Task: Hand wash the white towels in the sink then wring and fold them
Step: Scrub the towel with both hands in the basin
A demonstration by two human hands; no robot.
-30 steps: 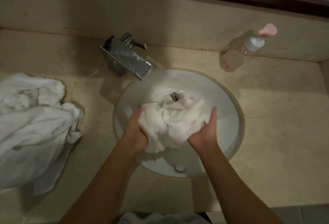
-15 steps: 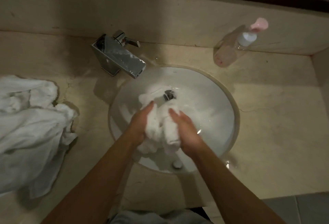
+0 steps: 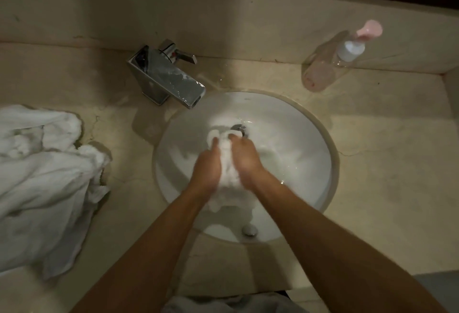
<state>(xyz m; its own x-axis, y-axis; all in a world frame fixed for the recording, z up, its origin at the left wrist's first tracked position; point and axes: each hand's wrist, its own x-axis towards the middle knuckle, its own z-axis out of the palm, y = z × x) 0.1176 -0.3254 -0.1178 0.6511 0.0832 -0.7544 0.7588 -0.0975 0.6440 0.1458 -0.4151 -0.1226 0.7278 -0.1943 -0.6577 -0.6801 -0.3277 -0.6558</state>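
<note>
A small wet white towel (image 3: 227, 176) is bunched up over the middle of the round white sink (image 3: 298, 143). My left hand (image 3: 207, 168) squeezes it from the left and my right hand (image 3: 246, 161) presses it from the right, so only a narrow strip of cloth shows between the palms. A fold of the towel pokes out above the fingertips, next to the drain (image 3: 239, 128). More of it hangs below the wrists. A heap of other white towels (image 3: 42, 178) lies on the counter at the left.
A square chrome tap (image 3: 169, 79) stands at the sink's back left. A clear pump bottle with a pink top (image 3: 335, 61) stands at the back right by the wall. The overflow hole (image 3: 249, 230) sits at the sink's near side. Beige stone counter (image 3: 385, 158) surrounds the basin.
The towel was spread wide between my two hands; they have closed together and squeezed it into a narrow bunch. The view has shifted slightly.
</note>
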